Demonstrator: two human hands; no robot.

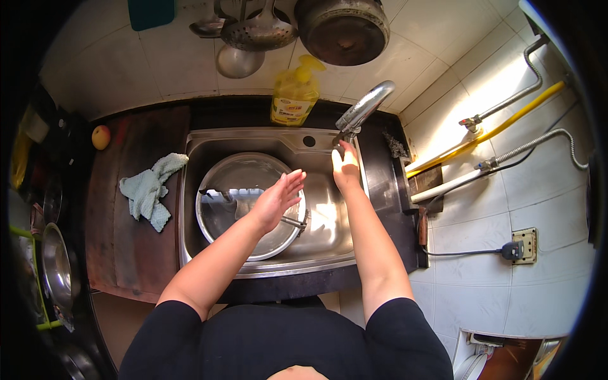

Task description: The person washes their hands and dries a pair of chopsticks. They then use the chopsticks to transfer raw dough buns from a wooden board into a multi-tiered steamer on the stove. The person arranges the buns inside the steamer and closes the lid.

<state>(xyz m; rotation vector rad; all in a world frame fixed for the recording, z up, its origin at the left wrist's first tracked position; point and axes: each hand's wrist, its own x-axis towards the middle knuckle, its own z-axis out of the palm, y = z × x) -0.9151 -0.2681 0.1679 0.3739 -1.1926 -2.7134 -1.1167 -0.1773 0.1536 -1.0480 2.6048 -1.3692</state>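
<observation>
My left hand [277, 201] hangs over a round metal basin [253, 258], fingers stretched out and nothing in them. The basin sits in the left part of the steel sink [339, 215] and appears to hold water with bright reflections. A thin metal rod or handle [292, 222] crosses its right rim; what it belongs to is partly hidden by my left hand. My right hand [346, 168] reaches up to the chrome faucet [367, 107] at the sink's back right. Its fingers are extended, with the tips at the faucet's lower end; whether they touch is unclear.
A yellow soap pump bottle [295, 95] stands behind the sink. Left of it lie a pale cloth [153, 190] on a dark brown board [126, 253] and an apple [101, 137]. Ladles [240, 61] and a pan [342, 31] hang above. Pipes [446, 187] and a plugged socket [524, 246] are at right.
</observation>
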